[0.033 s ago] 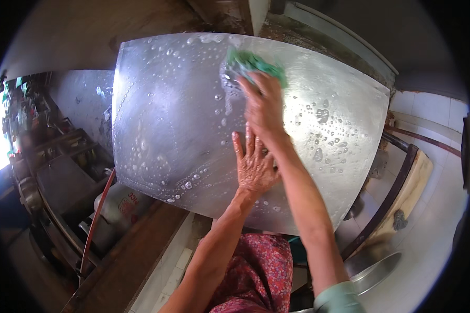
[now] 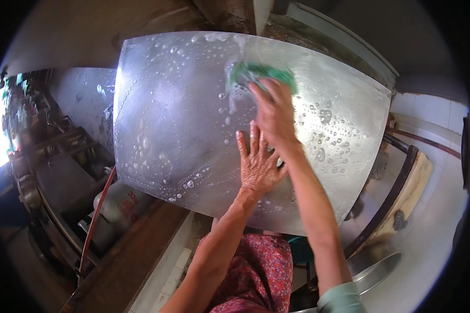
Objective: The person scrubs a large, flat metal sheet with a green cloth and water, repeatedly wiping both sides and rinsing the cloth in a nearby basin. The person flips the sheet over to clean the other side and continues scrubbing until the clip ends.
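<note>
While bubbles (image 2: 190,184) dot the silvery sheet (image 2: 175,120) | right grip (image 2: 275,113) holding blurred green scrubber (image 2: 265,72) | left grip (image 2: 260,168) spread flat

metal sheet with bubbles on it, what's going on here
A person's right hand holds a green cloth or pad, too blurred to tell which, against the metal sheet, toward its far edge. The left hand lies on the sheet nearer the body, fingers spread. Bubbles dot the surface on both sides of the hands.

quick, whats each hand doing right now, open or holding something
Left hand: open, fingers spread on the soapy metal sheet.
Right hand: holding a green scrubber, blurred.
</note>
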Available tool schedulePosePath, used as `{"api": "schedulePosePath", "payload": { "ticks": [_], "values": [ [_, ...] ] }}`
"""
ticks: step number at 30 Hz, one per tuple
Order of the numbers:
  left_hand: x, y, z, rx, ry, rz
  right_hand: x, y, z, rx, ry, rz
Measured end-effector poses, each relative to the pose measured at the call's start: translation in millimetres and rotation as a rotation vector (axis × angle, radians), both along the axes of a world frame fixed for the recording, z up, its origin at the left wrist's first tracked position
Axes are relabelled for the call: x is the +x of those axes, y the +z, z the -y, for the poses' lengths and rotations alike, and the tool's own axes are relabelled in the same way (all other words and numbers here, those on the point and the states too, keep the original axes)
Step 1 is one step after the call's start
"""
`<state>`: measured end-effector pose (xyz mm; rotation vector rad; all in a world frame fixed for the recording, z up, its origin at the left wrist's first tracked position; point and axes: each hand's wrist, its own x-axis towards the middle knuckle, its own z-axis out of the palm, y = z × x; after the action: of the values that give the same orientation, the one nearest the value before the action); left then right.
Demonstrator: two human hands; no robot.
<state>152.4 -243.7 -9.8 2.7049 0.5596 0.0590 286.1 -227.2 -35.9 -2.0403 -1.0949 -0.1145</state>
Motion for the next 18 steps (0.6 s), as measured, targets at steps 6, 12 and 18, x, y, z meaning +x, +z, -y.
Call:
{"api": "schedulePosePath", "payload": {
  "ticks": [6, 12, 18],
  "values": [
    [-6.5, 10.7, -14.6, -0.035, 0.103, 0.011, -16.7, 68.1, 133.8, -0.470, -0.168, -0.001],
    [-70.6, 18.8, -90.0, -0.117, 0.191, -0.165, 48.1, 10.0, 209.2, -0.453, -0.580, 0.209],
    [-201.4, 15.0, -238.4, 0.230, 0.553, -0.132, 100.0, -25.7, 54.9, -0.321, -0.705, 0.308]
  ]
}}
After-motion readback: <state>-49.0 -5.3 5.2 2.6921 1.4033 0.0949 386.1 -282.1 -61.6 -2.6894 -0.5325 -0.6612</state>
